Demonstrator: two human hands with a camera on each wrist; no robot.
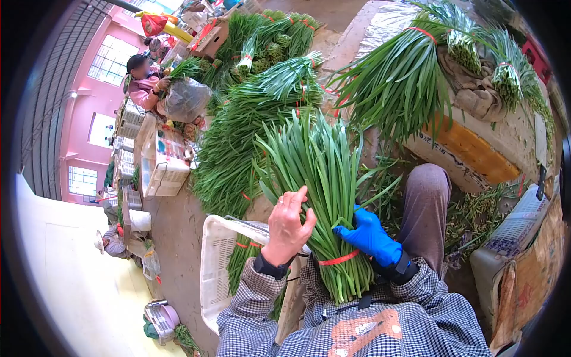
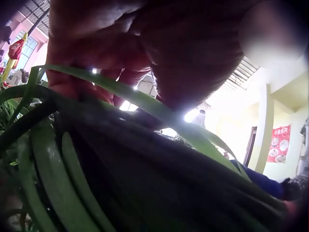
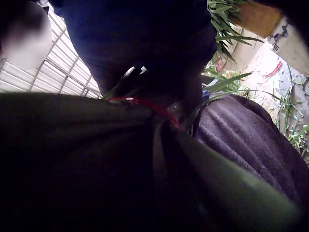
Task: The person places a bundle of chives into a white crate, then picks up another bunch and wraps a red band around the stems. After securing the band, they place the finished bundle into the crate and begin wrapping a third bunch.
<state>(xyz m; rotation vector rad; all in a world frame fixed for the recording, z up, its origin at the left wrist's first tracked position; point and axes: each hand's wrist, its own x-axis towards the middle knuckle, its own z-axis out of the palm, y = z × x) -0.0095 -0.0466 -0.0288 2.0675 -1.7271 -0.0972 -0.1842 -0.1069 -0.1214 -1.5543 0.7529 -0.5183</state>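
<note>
A bunch of garlic chives (image 1: 321, 196), tied low with a red band (image 1: 339, 259), stands upright in front of the person's chest, leaves fanned at the top. The blue-gloved right hand (image 1: 372, 236) grips its right side just above the band, thumb across the front. At the left edge of the leaves is the bare left hand (image 1: 288, 223), fingers loosely bent and thumb apart from them. The left wrist view shows a loose leaf (image 2: 120, 89) crossing in front of the left fingers. Dark stalks fill most of the right wrist view, the red band (image 3: 145, 104) among them.
A white crate (image 1: 211, 273) holding tied bunches stands at the left. Ahead lies a large heap of chives (image 1: 238, 143). More tied bunches (image 1: 404, 77) lie on a block at the right, near a knife (image 1: 540, 181). Another person (image 1: 143, 89) sits at the far left.
</note>
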